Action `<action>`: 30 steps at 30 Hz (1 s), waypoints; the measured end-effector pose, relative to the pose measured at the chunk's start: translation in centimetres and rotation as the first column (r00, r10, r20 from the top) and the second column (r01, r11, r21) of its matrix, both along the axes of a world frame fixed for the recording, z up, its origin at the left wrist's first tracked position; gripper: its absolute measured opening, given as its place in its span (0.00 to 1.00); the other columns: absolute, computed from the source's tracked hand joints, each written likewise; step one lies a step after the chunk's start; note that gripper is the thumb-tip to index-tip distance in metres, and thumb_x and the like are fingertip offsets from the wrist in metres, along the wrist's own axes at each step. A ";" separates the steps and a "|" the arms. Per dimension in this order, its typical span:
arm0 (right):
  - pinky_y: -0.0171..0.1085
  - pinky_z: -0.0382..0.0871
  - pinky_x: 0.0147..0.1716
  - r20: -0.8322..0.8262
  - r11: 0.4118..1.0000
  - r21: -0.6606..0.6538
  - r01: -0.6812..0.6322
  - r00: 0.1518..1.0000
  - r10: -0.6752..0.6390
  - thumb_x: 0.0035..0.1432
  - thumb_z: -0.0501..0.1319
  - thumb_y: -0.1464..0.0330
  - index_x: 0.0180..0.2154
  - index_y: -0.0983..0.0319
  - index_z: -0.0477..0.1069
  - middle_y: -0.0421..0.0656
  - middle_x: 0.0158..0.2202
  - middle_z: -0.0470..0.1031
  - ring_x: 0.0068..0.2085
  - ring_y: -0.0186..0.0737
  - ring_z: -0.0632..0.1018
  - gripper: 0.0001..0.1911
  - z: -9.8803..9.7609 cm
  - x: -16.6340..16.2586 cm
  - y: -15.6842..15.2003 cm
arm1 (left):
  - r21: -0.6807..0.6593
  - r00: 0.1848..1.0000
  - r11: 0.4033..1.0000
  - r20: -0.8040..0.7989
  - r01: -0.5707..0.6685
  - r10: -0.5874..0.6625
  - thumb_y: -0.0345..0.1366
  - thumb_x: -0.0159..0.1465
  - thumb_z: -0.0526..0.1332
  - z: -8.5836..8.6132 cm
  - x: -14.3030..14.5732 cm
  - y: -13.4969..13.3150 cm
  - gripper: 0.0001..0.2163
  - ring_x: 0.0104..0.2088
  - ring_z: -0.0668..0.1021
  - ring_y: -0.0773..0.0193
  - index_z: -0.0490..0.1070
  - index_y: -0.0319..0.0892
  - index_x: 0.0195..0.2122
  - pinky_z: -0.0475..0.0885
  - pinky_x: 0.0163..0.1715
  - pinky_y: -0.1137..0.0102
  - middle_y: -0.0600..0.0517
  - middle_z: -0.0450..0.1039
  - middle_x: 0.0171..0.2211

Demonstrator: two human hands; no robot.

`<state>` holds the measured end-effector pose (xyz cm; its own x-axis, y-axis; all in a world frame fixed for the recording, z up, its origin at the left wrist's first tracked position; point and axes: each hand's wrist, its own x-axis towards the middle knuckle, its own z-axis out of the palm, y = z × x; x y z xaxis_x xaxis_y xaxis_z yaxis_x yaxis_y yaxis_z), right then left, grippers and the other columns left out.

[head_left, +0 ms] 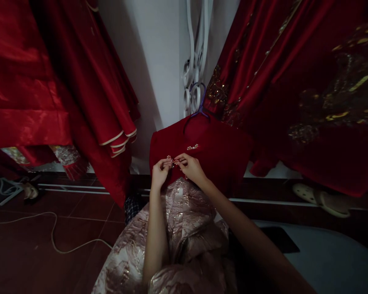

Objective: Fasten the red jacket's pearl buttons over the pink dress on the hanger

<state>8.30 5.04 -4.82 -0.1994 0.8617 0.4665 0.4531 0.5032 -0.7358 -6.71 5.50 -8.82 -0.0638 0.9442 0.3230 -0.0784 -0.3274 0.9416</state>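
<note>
Red top (223, 143): I see matt cloth, soft and smooth.
Bead trim (192, 147): glossy little bits, bumpy.
Purple hanger (201, 108) at the top's upper edge: smooth, looks like plastic to me.
Pinkish cloth (187, 200): crinkly, with shiny bits my camera catches.
Red satin (24, 73): very glossy.
Gold patches (340, 114): rough and sparkly.
White stand (205, 28): smooth, maybe metal; I can't tell.

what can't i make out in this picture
Head view, beaded piece between left hand and right hand: too small, partly covered by them.
Head view, lower part of the red garment: hidden by shiny pink fabric.
Head view, right end of the cable: hidden by that fabric.
Head view, pale surface: cut by the right edge.
</note>
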 end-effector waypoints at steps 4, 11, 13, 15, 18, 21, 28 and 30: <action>0.31 0.70 0.34 0.065 0.998 0.035 0.050 0.997 -0.052 0.50 0.55 0.78 0.38 0.62 0.68 0.41 0.34 0.74 0.33 0.32 0.75 0.12 0.2 -0.4 0.5 | -0.014 0.999 0.999 0.017 -0.047 0.047 0.28 0.53 0.57 0.1 0.3 0.0 0.10 0.36 0.77 0.66 0.72 0.35 0.36 0.72 0.42 0.68 0.45 0.76 0.36; 0.33 0.69 0.34 0.130 0.994 0.056 0.098 0.986 -0.104 0.53 0.55 0.75 0.40 0.61 0.66 0.43 0.34 0.75 0.33 0.34 0.76 0.11 0.0 -1.0 0.5 | -0.027 0.990 0.990 -0.023 -0.137 0.136 0.33 0.48 0.64 0.1 1.1 0.1 0.14 0.33 0.78 0.65 0.74 0.33 0.37 0.73 0.38 0.70 0.43 0.77 0.35; 0.33 0.70 0.34 0.116 0.993 0.065 0.096 0.988 -0.103 0.54 0.56 0.74 0.40 0.61 0.66 0.43 0.34 0.75 0.33 0.34 0.76 0.10 -0.1 -1.0 0.4 | -0.019 0.986 0.987 -0.052 -0.160 0.159 0.33 0.49 0.64 0.0 1.1 0.0 0.14 0.32 0.78 0.65 0.75 0.34 0.37 0.73 0.38 0.70 0.43 0.77 0.35; 0.33 0.70 0.34 0.103 0.992 0.078 0.097 0.989 -0.105 0.54 0.56 0.73 0.39 0.61 0.66 0.42 0.34 0.75 0.33 0.34 0.76 0.09 -0.3 -0.9 0.3 | -0.004 0.981 0.984 -0.080 -0.180 0.179 0.32 0.49 0.63 0.1 1.1 -0.1 0.13 0.32 0.78 0.65 0.75 0.34 0.37 0.73 0.37 0.70 0.44 0.77 0.35; 0.33 0.70 0.33 0.087 0.991 0.090 0.100 0.990 -0.108 0.54 0.56 0.72 0.39 0.60 0.67 0.41 0.33 0.75 0.32 0.33 0.76 0.09 -0.4 -0.9 0.4 | 0.014 0.970 0.977 -0.117 -0.213 0.213 0.32 0.50 0.62 0.4 1.0 -0.4 0.12 0.32 0.78 0.65 0.76 0.35 0.36 0.73 0.36 0.71 0.45 0.77 0.34; 0.32 0.70 0.32 0.064 0.990 0.100 0.102 0.992 -0.108 0.54 0.56 0.72 0.38 0.60 0.67 0.41 0.33 0.75 0.32 0.33 0.76 0.08 -0.5 -0.9 0.5 | 0.004 0.970 0.978 -0.124 -0.210 0.209 0.32 0.50 0.62 0.7 1.0 -0.6 0.10 0.31 0.78 0.66 0.76 0.35 0.34 0.73 0.35 0.72 0.45 0.78 0.33; 0.33 0.71 0.33 0.053 0.996 0.067 0.059 0.997 -0.063 0.54 0.55 0.74 0.41 0.60 0.67 0.42 0.35 0.75 0.34 0.34 0.77 0.12 -0.5 -0.6 0.3 | -0.048 0.990 0.989 0.007 -0.138 0.139 0.32 0.47 0.65 0.6 1.3 -0.4 0.14 0.32 0.78 0.66 0.75 0.34 0.35 0.74 0.36 0.72 0.43 0.77 0.35; 0.33 0.71 0.34 0.062 0.996 0.074 0.059 0.996 -0.064 0.54 0.55 0.74 0.42 0.60 0.67 0.42 0.35 0.75 0.34 0.34 0.77 0.12 -0.4 -0.6 0.1 | -0.040 0.989 0.988 0.000 -0.149 0.149 0.32 0.47 0.65 0.5 1.3 -0.3 0.13 0.32 0.78 0.66 0.75 0.34 0.35 0.74 0.35 0.72 0.44 0.77 0.35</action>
<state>7.72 5.18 -5.22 -0.1784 0.8380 0.5156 0.5297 0.5234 -0.6675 -5.37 5.22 -8.31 -0.2058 0.9362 0.2848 -0.0344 -0.2978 0.9540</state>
